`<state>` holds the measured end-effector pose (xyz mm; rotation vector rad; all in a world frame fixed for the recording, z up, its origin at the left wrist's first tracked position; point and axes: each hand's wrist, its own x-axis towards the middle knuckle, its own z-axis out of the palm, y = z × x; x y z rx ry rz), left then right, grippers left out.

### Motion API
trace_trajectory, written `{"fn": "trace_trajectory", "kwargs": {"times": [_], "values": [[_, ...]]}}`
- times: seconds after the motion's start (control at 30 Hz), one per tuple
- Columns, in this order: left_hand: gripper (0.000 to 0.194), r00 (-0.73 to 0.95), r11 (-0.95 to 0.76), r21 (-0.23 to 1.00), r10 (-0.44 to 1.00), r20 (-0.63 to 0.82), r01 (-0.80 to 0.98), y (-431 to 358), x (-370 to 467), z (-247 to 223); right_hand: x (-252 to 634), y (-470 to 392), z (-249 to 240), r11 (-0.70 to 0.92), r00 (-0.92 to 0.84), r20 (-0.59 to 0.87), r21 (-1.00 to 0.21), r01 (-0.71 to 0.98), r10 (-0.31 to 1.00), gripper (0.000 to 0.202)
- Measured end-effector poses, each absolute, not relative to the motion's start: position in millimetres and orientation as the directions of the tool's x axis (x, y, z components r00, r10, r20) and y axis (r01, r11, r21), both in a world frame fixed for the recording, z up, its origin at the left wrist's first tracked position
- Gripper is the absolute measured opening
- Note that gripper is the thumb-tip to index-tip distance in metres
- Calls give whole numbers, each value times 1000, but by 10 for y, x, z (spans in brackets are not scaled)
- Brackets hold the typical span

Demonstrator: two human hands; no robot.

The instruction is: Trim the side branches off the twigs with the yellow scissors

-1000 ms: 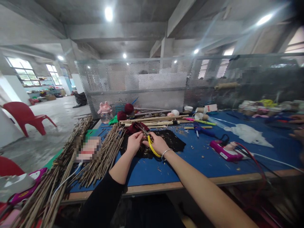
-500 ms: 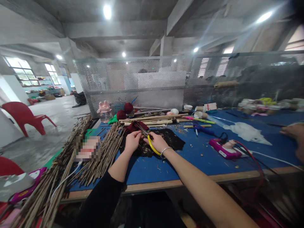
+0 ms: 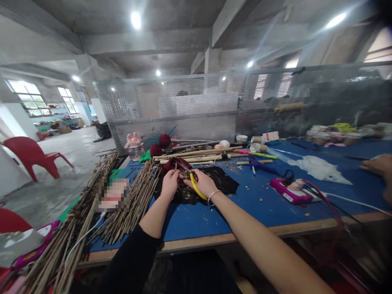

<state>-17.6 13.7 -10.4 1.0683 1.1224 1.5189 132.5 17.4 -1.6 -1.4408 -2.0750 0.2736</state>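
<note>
My right hand is closed around yellow-handled scissors, whose metal blades point away and to the left. Close beside it, the fingers of my left hand are pinched on a short stick that pokes up above them. Both hands are over a black cloth strewn with small cut bits. Behind the blades lies a dark red cloth. A pile of thin brown twigs rests just left of my left hand.
The blue table also carries a purple power strip, a blue glue gun, long pale sticks and a white plastic bag. More twigs overhang the left edge. Another person's hand is at the far right.
My left hand has shifted slightly, and the short stick now shows above its fingertips. The scissors stay in my right hand, at nearly the same place.
</note>
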Motion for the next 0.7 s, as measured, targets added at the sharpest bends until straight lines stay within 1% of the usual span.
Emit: {"fn": "trace_trajectory", "kwargs": {"times": [0.1, 0.2, 0.3, 0.5, 0.6, 0.7], "values": [[23, -100, -124, 971, 989, 106, -204, 109, -137, -97, 1296, 160, -35, 436, -295, 344, -471, 767, 891, 52], [25, -62, -168, 976, 985, 161, -141, 96, -134, -110, 1288, 179, -73, 487, -329, 376, -488, 725, 866, 52], [27, -53, -191, 977, 981, 187, -99, 97, -144, -120, 1294, 205, -101, 504, -327, 402, -500, 704, 855, 52], [31, -26, -190, 969, 982, 189, -159, 65, -107, -79, 1285, 219, -115, 539, -323, 456, -503, 675, 829, 55], [29, -30, -220, 966, 975, 218, -135, 32, -91, -46, 1285, 215, -106, 556, -336, 471, -477, 681, 816, 57], [26, -71, -260, 964, 964, 255, -62, 20, -98, -39, 1297, 200, -79, 563, -359, 467, -431, 705, 808, 59]]}}
